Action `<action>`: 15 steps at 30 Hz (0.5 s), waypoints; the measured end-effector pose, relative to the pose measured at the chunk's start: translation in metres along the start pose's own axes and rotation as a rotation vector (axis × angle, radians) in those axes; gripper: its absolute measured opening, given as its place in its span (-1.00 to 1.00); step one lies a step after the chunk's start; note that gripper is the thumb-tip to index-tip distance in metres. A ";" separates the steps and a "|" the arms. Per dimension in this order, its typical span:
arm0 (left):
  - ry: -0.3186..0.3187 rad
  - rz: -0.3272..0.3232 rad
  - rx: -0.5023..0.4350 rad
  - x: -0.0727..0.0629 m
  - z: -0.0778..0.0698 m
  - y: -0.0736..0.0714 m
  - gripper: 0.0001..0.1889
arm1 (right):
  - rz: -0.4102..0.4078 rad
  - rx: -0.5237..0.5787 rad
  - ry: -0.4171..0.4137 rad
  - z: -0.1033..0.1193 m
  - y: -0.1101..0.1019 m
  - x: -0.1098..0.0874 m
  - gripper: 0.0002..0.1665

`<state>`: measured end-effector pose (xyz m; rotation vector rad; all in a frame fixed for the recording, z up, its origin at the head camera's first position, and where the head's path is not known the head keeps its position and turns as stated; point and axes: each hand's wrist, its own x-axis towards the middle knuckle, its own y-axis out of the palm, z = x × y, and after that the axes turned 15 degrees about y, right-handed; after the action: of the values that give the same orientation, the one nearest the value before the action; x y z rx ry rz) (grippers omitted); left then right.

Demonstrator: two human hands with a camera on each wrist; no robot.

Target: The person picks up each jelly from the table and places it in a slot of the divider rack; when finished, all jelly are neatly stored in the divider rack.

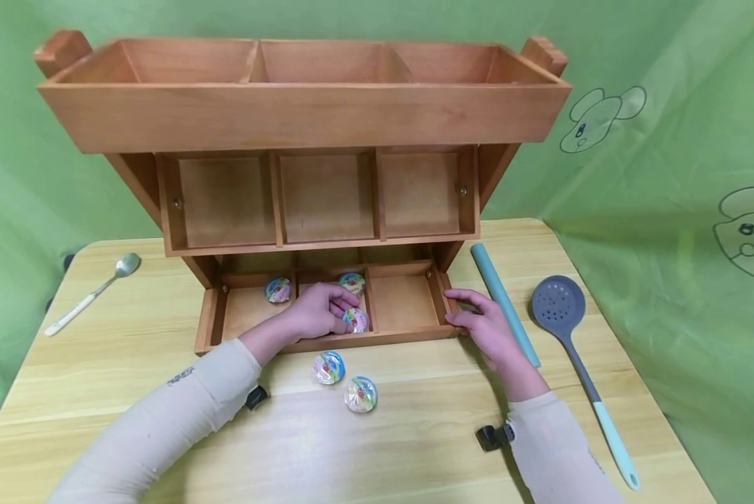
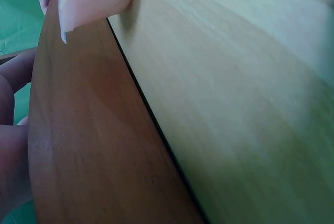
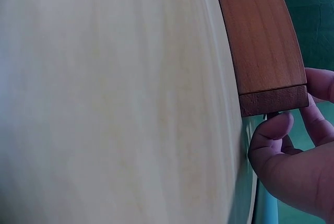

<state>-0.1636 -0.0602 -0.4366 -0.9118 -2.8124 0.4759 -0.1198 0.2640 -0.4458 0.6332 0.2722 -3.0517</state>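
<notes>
A wooden three-tier rack (image 1: pixel 307 119) stands on the table, its lowest tray (image 1: pixel 405 301) split into three compartments. My left hand (image 1: pixel 316 308) reaches into the middle compartment and pinches a small jelly cup (image 1: pixel 355 320) with a printed lid. Behind it in that compartment is another jelly cup (image 1: pixel 352 282); one more jelly cup (image 1: pixel 278 290) sits in the left compartment. My right hand (image 1: pixel 486 325) touches the right end of the lowest tray, finger and thumb against the end wall (image 3: pixel 274 101). Two jelly cups (image 1: pixel 329 367) (image 1: pixel 360 394) lie on the table before the tray.
At the left lies a spoon (image 1: pixel 93 294) with a white handle. Right of the rack are a blue-green stick (image 1: pixel 505 301) and a grey slotted skimmer (image 1: pixel 559 304) with a mint handle. Green cloth (image 1: pixel 666 175) hangs around the wooden table (image 1: pixel 131 378).
</notes>
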 end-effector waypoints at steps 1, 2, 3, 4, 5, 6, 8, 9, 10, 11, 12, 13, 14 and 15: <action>-0.002 0.002 0.001 0.000 0.000 0.000 -0.53 | -0.001 0.000 -0.001 0.000 0.000 0.000 -0.46; -0.003 0.001 0.000 0.000 -0.001 -0.001 -0.53 | -0.001 0.001 -0.001 0.001 0.000 -0.001 -0.46; -0.003 0.001 -0.003 -0.001 -0.001 -0.001 -0.52 | -0.001 0.001 -0.002 0.001 0.001 -0.001 -0.46; -0.004 -0.002 -0.005 -0.002 -0.002 -0.002 -0.52 | -0.002 0.001 -0.002 0.001 0.001 -0.001 -0.46; 0.002 -0.007 -0.002 -0.003 -0.003 -0.002 -0.51 | -0.003 0.002 -0.002 0.000 0.001 -0.001 -0.46; 0.009 -0.017 0.001 -0.004 -0.004 -0.002 -0.50 | -0.004 0.002 -0.003 0.000 0.001 -0.001 -0.46; 0.036 -0.046 0.005 -0.009 -0.005 -0.003 -0.49 | -0.006 0.000 -0.002 -0.001 0.000 0.000 -0.46; 0.053 -0.062 0.008 -0.012 -0.005 -0.003 -0.48 | -0.008 -0.001 -0.002 -0.001 0.000 0.001 -0.47; 0.071 -0.083 0.013 -0.015 -0.007 -0.003 -0.47 | -0.008 -0.001 -0.002 -0.001 0.000 0.001 -0.47; 0.091 -0.104 0.018 -0.019 -0.009 -0.002 -0.47 | -0.009 -0.002 -0.001 -0.001 0.000 0.000 -0.47; 0.113 -0.125 0.020 -0.023 -0.010 -0.002 -0.47 | -0.010 -0.003 -0.001 -0.001 0.000 0.000 -0.47; 0.134 -0.142 0.026 -0.027 -0.012 -0.002 -0.46 | -0.012 -0.002 0.000 0.000 0.000 0.000 -0.47; 0.149 -0.160 0.029 -0.032 -0.015 -0.002 -0.44 | -0.012 -0.001 0.000 0.000 0.000 0.000 -0.47; 0.168 -0.175 0.036 -0.038 -0.017 -0.002 -0.44 | -0.012 0.001 0.002 0.000 0.000 0.001 -0.47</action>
<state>-0.1305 -0.0798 -0.4220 -0.6576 -2.6903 0.4044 -0.1203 0.2637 -0.4461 0.6365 0.2752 -3.0637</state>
